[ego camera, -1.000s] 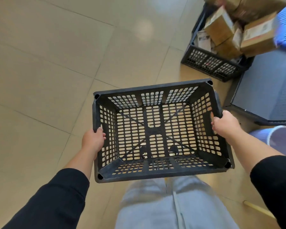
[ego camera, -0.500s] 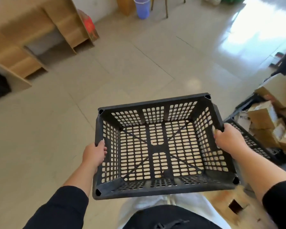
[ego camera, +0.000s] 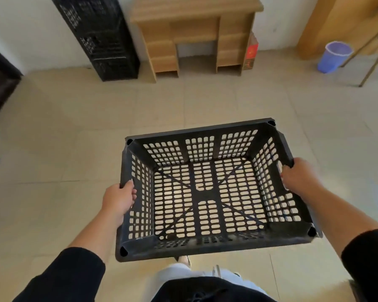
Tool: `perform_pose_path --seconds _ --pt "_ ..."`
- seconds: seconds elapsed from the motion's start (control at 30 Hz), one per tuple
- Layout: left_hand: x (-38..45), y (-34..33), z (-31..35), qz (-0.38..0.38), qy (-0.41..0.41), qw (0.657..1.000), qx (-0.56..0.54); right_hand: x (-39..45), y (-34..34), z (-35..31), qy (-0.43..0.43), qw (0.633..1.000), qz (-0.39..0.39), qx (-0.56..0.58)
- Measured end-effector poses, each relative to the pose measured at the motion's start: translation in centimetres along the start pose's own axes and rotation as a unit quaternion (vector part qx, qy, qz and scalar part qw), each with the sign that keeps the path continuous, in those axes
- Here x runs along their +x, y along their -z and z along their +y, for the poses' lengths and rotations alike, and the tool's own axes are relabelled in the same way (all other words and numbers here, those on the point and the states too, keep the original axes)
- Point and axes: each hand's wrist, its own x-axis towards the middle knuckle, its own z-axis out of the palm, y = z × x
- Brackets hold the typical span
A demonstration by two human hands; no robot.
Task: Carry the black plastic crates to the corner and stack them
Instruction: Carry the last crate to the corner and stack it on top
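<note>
hands, left point(ego camera: 118, 198) and right point(ego camera: 297, 177), clamp crate point(ego camera: 205, 192); fingers hidden behind its walls

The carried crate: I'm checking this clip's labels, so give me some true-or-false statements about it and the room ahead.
1. Both hands grip the carried crate, the left hand and the right hand on opposite short sides. True.
2. The carried crate holds cardboard boxes. False: it is empty, and floor tiles show through its slots.
3. A stack of black crates stands against the far wall, left of the wooden desk. True.
4. The purple bin sits left of the stack. False: it is far right, beyond the desk.
5. The carried crate rests on the floor. False: it is held up in the air.
</note>
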Motion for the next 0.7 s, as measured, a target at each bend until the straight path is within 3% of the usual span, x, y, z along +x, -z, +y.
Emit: perform_pose_path --seconds 0.4,0.7 --pt "15.7 14.2 3.2 0.068 0.049 0.995 -0.061 3.5 -11.5 -25.4 0.076 0.996 -0.043 -0.026" --pt "29.5 19.2 9.1 0.103 0.071 0.99 -0.07 11.0 -18.3 -41.7 0.088 0.991 -0.096 -0.009"
